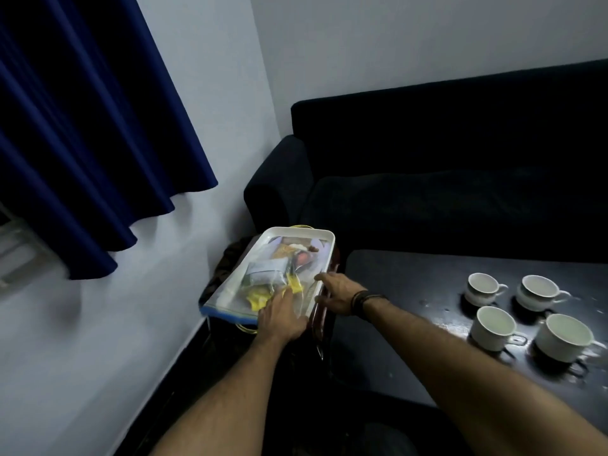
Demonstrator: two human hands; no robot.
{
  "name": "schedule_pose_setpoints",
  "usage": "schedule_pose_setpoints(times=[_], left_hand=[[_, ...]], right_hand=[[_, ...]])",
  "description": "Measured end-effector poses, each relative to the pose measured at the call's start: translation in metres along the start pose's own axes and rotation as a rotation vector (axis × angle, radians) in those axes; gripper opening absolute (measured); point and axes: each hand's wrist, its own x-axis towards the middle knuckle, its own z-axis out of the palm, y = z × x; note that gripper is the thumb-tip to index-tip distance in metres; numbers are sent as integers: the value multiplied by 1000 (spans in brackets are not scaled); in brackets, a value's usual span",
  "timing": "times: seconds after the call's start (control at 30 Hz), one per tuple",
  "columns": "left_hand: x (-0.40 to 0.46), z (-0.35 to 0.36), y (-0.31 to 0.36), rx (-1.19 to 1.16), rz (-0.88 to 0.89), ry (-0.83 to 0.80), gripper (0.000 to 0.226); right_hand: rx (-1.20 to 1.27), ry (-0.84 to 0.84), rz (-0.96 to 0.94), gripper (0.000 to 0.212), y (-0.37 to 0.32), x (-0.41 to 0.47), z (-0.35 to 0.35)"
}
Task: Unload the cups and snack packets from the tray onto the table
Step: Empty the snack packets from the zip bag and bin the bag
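Observation:
A white rectangular tray [324,236] stands on a small stand left of the dark table [411,281]. In it lie snack packets: a yellow one [260,295], a grey one [265,271], and more at the far end [296,250]. My left hand [283,315] lies flat over the tray's near end, fingers straight, touching the yellow packet. My right hand [339,292] rests at the tray's right rim, fingers curled over the edge. Several white cups [483,287] [538,291] [493,327] stand on the table at the right.
A dark sofa [460,159] runs behind the table and tray. A blue curtain [82,126] hangs at the left over a pale wall. The stand under the tray has dark legs and a reddish edge [324,319].

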Motion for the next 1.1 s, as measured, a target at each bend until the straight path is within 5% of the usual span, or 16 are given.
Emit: schedule_pose_setpoints(times=[0.2, 0.4, 0.63, 0.9, 1.1], left_hand=[[-2, 18, -30, -96, -25, 51, 66], [-2, 10, -54, -135, 49, 2, 99], [-1, 5, -68, 5, 139, -32, 98], [-11, -15, -52, 36, -45, 395, 31], [-1, -47, -31, 49, -58, 539, 23]], right_hand=[[132, -83, 4, 48, -28, 29, 43], [368, 64, 182, 39, -42, 41, 61], [576, 205, 268, 31, -51, 41, 52], [1056, 276, 169, 34, -53, 40, -3], [1233, 371, 190, 27, -50, 36, -21]])
